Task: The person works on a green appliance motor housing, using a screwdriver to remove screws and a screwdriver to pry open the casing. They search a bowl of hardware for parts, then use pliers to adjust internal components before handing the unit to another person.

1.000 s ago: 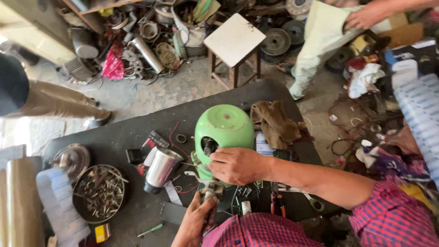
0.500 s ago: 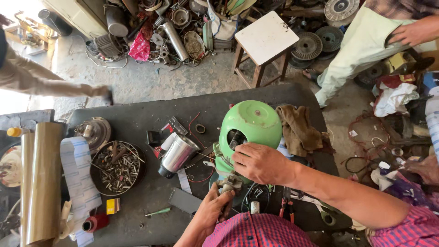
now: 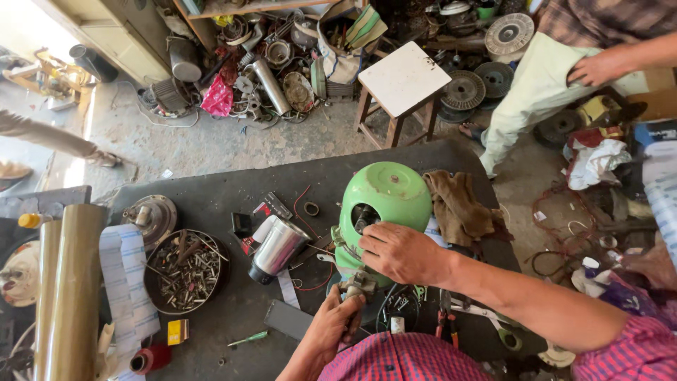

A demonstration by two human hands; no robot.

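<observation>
Fingers of right hand (image 3: 402, 252) press the green housing (image 3: 386, 197); left hand (image 3: 337, 326) fingers pinch a metal fitting (image 3: 358, 285).

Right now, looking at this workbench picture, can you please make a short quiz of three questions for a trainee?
1. True or false: the right hand rests on the rounded green plastic housing.
2. What lies in the round dark metal bowl left of the shiny steel cylinder?
A. screws and small metal parts
B. water
C. cloth
3. Fill in: the left hand grips a small grey ____ part at the housing's near end.

Key: 1 true; 2 A; 3 metal.
</observation>
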